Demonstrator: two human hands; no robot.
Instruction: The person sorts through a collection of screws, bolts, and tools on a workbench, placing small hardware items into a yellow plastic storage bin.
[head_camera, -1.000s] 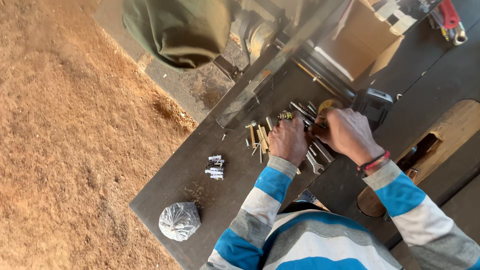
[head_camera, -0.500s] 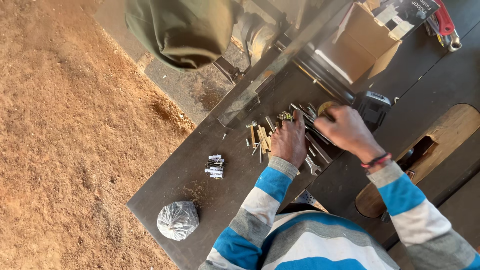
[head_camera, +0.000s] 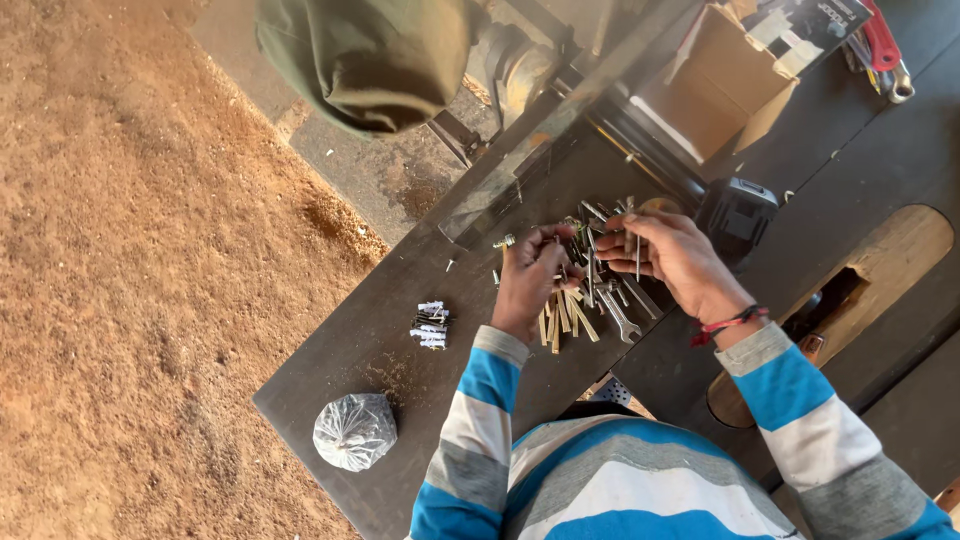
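Nearest to me are my own sleeves, striped blue, grey and white, reaching out over the dark flat metal worktable (head_camera: 350, 350). On the near corner of that table sits a small knotted clear plastic bag (head_camera: 354, 430), well apart from my hands. A little farther along the table's left edge lies a small cluster of white plastic wall plugs (head_camera: 431, 325), untouched.

Beyond those, near the middle of the table, is the scattered pile of long steel nails and yellowish wooden pegs (head_camera: 575, 310), with a small silver open-ended spanner (head_camera: 617, 318) lying among them. My left hand (head_camera: 530, 283) is over the pile's left side, fingers curled in and pinched on a few pieces from the pile; just what it holds I cannot tell. My right hand (head_camera: 668, 258), with a red and black band at the wrist, is over the pile's right side, its fingers bent and closed on a thin steel nail (head_camera: 638, 250) that hangs straight down from them.

Just past my right hand a small black boxy tool (head_camera: 740, 210) rests on the table. Farther still stands an open brown cardboard box (head_camera: 715, 85), and at the far right corner lies a red-handled hand tool (head_camera: 880, 45). Off the table's left side the ground is covered in reddish sawdust (head_camera: 120, 250), and an olive-green cloth (head_camera: 365, 60) hangs at the far edge.
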